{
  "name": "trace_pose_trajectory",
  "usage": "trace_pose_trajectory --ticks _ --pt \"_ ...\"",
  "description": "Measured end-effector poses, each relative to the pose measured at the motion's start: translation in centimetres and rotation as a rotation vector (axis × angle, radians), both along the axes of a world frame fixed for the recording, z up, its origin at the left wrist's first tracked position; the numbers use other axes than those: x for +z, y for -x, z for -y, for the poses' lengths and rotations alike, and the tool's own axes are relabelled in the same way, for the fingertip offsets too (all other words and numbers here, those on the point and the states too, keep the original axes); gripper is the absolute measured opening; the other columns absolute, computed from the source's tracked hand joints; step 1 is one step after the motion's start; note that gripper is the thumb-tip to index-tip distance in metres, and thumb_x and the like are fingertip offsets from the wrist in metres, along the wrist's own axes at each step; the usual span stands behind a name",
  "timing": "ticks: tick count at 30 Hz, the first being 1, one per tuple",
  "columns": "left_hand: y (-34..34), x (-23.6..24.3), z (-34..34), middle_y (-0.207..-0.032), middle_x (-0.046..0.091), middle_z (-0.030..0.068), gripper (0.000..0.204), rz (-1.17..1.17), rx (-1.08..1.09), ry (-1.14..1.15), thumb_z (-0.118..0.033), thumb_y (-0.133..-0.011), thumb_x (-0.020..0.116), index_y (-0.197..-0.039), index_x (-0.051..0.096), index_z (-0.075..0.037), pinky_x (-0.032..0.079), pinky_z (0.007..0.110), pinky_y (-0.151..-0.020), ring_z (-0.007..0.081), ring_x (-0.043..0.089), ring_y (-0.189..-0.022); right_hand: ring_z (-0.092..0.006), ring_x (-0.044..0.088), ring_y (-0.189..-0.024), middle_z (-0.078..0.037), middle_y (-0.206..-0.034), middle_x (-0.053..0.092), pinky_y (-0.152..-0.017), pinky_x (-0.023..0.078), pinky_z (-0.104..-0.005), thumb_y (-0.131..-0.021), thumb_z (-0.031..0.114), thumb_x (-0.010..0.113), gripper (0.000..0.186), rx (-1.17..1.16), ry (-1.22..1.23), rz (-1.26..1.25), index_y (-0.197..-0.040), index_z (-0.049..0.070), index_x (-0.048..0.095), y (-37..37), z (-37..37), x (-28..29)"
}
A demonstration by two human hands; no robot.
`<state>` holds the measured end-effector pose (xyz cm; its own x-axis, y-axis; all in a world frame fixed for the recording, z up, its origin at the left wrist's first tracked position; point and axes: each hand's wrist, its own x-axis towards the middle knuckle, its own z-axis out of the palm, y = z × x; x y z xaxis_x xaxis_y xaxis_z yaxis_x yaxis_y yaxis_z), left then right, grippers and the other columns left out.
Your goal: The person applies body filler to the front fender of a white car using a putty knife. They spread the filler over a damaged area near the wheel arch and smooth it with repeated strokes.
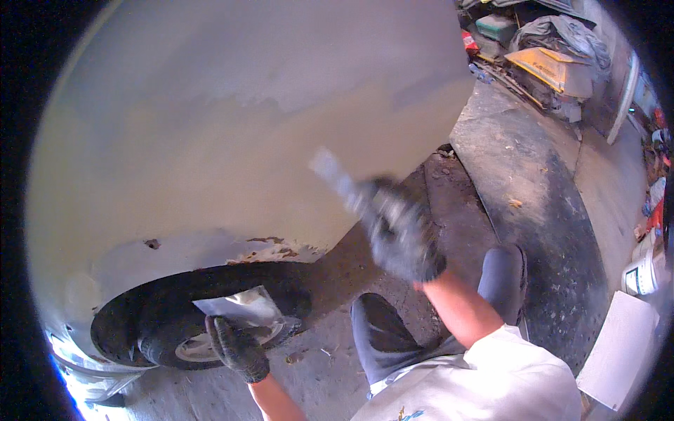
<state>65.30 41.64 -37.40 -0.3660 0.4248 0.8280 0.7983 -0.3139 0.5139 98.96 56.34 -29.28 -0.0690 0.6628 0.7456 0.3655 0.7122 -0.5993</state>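
My left hand (237, 349), in a dark knit glove, grips a thin shiny plate (247, 306) by its near edge, with a pale smear on top. It is in front of the car wheel (200, 349). My right hand (401, 235), gloved too and blurred by motion, is closed around a putty knife (330, 172). The flat blade points up and left toward the car's body panel (210, 161), which has a broad yellowish-beige patch over grey. Whether the blade touches the panel I cannot tell. Rusty, flaking metal (277, 250) edges the wheel arch, and a small hole (152, 244) is left of it.
My bent knees (382, 319) are close below my right hand. A dark mat (540, 203) covers the floor to the right. At the far right are a white bucket (640, 275) and a white board (618, 351). Piled clutter with a yellow case (539, 67) is at the back right.
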Motion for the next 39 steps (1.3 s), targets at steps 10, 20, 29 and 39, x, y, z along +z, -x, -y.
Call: trace_pose_trajectory --ticks 10,20,29,39 --pt "6.8 -6.5 3.9 -0.139 0.046 0.0204 0.033 0.246 -0.024 0.053 -0.003 -0.091 0.056 -0.124 0.057 0.005 0.051 0.043 -0.095 0.0328 0.055 -0.117 -0.0319 0.06 -0.09 -0.018 -0.097 0.062 -0.082 0.048 -0.0391 -0.087 0.004 0.063 0.02 -0.776 -0.537 -0.045 -0.106 -0.001 0.062 0.4 -10.4 4.7" --pt "1.9 -2.2 6.3 -0.138 0.048 0.0157 0.034 0.747 -0.23 -0.099 -0.013 -0.097 0.05 -0.128 0.055 -0.002 0.045 0.042 -0.1 0.0277 0.05 -0.123 -0.0395 0.055 -0.103 -0.022 -0.121 0.053 -0.087 0.048 -0.0475 -0.079 0.008 0.068 0.05 -0.3 -0.505 -0.011 -0.127 -0.001 0.054 12.4 -3.3 4.1" --pt "1.2 -1.7 7.0 -0.141 0.043 0.018 0.031 0.116 -0.045 -0.03 -0.01 -0.099 0.048 -0.128 0.057 -0.005 0.05 0.045 -0.096 0.0339 0.048 -0.125 -0.0366 0.057 -0.102 -0.024 -0.129 0.05 -0.084 0.049 -0.0488 -0.076 0.016 0.059 0.054 -0.146 -0.452 0.248 -0.128 0.001 0.055 16.2 1.4 2.6" --pt "-4.8 2.5 3.6 -0.114 0.061 0.0074 0.039 1.002 -0.47 0.095 -0.021 -0.095 0.06 -0.129 0.053 -0.004 0.049 0.03 -0.084 0.0168 0.058 -0.1 -0.035 0.06 -0.094 -0.017 -0.101 0.064 -0.083 0.049 -0.0426 -0.088 0.011 0.063 0.026 0.523 0.014 -0.222 -0.113 0.002 0.064 8.4 6.0 1.9"
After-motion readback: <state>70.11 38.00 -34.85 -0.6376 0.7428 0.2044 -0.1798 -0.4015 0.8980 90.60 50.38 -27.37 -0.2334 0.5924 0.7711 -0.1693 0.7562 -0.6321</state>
